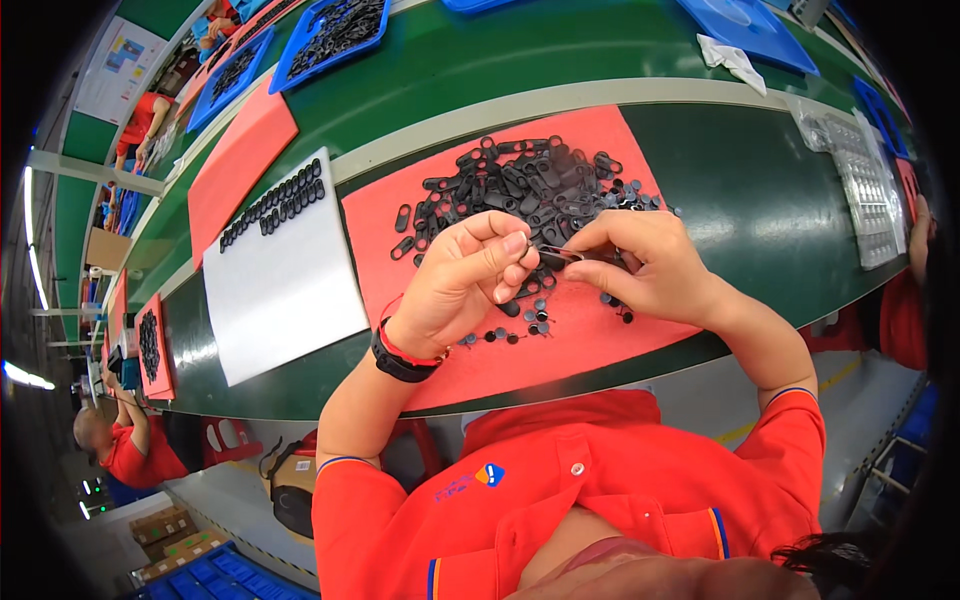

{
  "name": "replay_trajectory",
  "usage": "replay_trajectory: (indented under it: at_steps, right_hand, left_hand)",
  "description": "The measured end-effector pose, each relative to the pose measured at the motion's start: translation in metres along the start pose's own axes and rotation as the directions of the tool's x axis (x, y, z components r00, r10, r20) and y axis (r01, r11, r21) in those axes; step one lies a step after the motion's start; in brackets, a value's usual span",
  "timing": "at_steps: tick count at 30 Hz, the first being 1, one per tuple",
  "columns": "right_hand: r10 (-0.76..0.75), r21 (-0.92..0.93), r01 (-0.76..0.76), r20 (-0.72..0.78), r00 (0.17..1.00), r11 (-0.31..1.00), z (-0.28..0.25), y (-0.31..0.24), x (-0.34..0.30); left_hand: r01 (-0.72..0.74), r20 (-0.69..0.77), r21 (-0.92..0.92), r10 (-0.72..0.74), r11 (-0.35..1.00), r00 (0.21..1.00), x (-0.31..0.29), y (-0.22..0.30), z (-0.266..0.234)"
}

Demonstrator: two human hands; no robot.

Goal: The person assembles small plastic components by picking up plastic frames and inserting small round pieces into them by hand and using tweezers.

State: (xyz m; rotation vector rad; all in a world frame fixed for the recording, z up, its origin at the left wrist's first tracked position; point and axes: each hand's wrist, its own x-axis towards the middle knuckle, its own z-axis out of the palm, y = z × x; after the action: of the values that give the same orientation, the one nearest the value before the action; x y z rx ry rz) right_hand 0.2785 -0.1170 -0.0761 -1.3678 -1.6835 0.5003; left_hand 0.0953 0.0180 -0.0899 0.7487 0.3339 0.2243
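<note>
Pinches a slender dark piece [556,253] between narrowed thumb and forefinger of left hand [455,275] and right hand [662,264] alike; cannot tell its exact kind. Holds it over a pink mat [480,372], at the near edge of heaped black looped parts [490,200], right of a white sheet [283,290].

Bright overall; strip lights [29,208] glowing at far left. Soft glare on green desk [765,215], right. Edges bowed, corners black.
</note>
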Motion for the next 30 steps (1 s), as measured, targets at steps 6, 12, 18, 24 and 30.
replay_trajectory:
  at_steps: [6,12,18,24,30]
  right_hand:
    - [-0.014,-0.195,-0.038,-0.260,0.965,0.980,-0.008,0.011,0.001]
    - [-0.075,-0.699,-0.259,-0.409,0.909,0.667,-0.049,0.065,0.011]
    - [0.005,-0.785,-0.360,-0.414,0.910,0.504,-0.072,0.116,0.001]
    - [0.093,-0.783,-0.382,-0.389,0.917,0.491,-0.069,0.110,0.002]
    - [-0.122,-0.676,-0.173,-0.365,0.923,0.716,-0.048,0.075,0.012]
  left_hand:
    - [-0.117,-0.057,0.169,0.128,0.979,0.990,-0.005,0.015,0.003]
    - [-0.107,-0.185,0.468,0.215,0.877,0.959,-0.011,0.019,-0.007]
    - [-0.147,-0.256,0.475,0.296,0.868,0.920,-0.011,0.009,-0.013]
    - [-0.141,-0.222,0.559,0.312,0.817,0.924,-0.015,0.004,-0.012]
    - [-0.184,-0.191,0.599,0.361,0.780,0.913,-0.015,-0.002,-0.002]
